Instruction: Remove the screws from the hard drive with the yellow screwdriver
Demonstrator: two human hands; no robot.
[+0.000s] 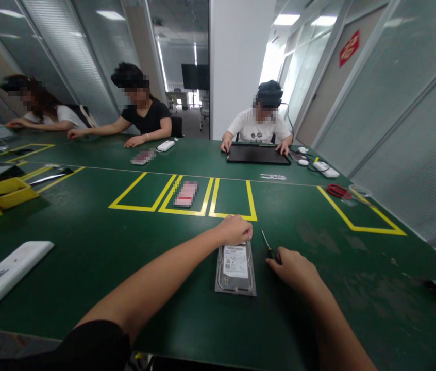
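A hard drive (235,268) with a white label lies flat on the green table in front of me. My left hand (236,230) is closed at its far end, knuckles up, covering that edge; the fingertips are partly hidden. To the right of the drive, my right hand (295,265) is wrapped around the dark handle of a screwdriver (266,241). The screwdriver's thin metal shaft points away from me, toward the upper left, and its tip is apart from the drive.
Yellow tape outlines mark the green table (156,288); a pink phone-like item (186,195) lies in one. A white power bank (9,273) and yellow bins (7,198) are on the left, red-handled scissors (337,191) on the right. Across, a person handles a black panel (258,154); two others sit left.
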